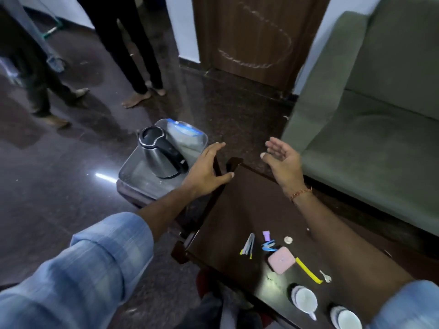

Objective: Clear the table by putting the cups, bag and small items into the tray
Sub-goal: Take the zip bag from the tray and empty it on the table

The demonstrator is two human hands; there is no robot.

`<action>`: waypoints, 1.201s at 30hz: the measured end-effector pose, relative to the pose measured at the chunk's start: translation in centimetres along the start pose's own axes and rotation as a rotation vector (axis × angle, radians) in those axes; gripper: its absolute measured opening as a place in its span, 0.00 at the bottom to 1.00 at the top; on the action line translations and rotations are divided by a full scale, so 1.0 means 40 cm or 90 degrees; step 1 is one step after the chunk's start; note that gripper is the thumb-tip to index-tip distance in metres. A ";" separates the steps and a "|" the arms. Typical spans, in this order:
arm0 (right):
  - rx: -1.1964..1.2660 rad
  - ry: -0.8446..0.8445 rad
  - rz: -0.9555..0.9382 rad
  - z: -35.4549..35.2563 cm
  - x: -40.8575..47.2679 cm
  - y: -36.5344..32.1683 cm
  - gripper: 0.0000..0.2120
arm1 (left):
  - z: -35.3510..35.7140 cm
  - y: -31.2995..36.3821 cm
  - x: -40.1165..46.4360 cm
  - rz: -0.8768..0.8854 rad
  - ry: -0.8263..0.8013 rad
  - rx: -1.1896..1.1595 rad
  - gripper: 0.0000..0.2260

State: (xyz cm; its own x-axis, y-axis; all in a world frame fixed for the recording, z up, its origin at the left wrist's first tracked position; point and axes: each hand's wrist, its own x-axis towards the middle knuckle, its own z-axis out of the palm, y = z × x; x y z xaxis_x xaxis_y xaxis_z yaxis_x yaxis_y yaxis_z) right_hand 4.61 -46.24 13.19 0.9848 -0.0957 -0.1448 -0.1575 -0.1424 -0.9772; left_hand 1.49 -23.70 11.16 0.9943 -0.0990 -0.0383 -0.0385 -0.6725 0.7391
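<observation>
Two blue sleeves fill the bottom of the view, the left sleeve (78,269) biggest and closest. Two white cups (305,300) sit at the near end of the dark table (237,210). Just past them lie the small items: a pink box (281,260), a yellow strip (308,270), a tiny spoon (326,276), blue clips (268,245), a purple bit (266,235) and a coin (288,239). The far half of the table is bare.

The left hand (206,172) is spread flat on the far left edge of the table, holding nothing. The right hand (282,160) floats above the far corner, open and empty.

The tray (128,167) sits on a low stand just left of the table. A shiny kettle (159,155) stands in it, with the clear bag (185,136) behind. The floor (71,174) is dark and glossy. A green sofa (368,127) is close on the right. A brown door (256,36) has chalk scribbles I cannot read. Two people's legs (133,55) stand far left.
</observation>
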 end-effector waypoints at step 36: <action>-0.694 -0.275 -0.207 0.651 0.461 0.204 0.15 | -0.009 -0.275 0.068 -0.095 0.126 -0.227 0.36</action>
State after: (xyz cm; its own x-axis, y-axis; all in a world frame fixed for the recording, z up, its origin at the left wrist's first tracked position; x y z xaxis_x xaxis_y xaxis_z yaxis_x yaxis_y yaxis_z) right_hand 23.37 -23.51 -1.51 0.9001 0.4049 -0.1611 0.3271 -0.8720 -0.3641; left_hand 4.65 -16.32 3.15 0.9875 0.1465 -0.0586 0.1097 -0.3703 0.9224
